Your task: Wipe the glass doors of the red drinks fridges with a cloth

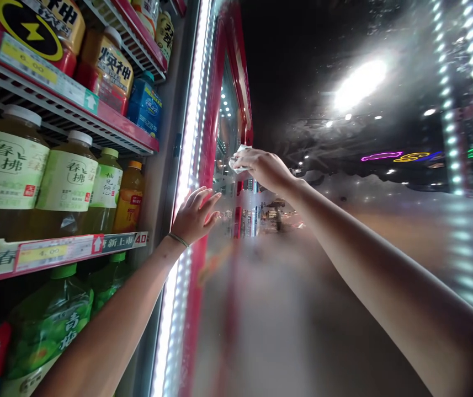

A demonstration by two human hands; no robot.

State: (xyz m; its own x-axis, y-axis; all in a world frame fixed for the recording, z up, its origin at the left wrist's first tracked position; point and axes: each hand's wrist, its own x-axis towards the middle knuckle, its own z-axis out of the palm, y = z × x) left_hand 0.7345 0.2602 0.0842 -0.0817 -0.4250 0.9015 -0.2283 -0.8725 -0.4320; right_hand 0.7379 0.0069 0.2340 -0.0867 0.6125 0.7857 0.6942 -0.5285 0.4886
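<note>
My right hand [267,168] is stretched forward, its fingers closed on a crumpled white wipe [234,161] that meets the glass door [302,325]. Fog covers the lower part of this glass, while the area around and above the hand is clearer, with faint streaks. Lower and to the left is my left hand [195,214], fingers spread and nothing in them. It is by the bright strip of lights [178,275] at the door's edge; whether it touches the frame I cannot tell. A thin band [177,239] circles the left wrist.
On the left, wire shelves [25,82] hold several drinks, among them pale-green-labelled bottles [68,173], an orange-capped bottle [129,198] and a blue bottle [145,105]. Price strips [54,253] run along the shelf fronts. A red door frame [242,71] stands beyond the lights.
</note>
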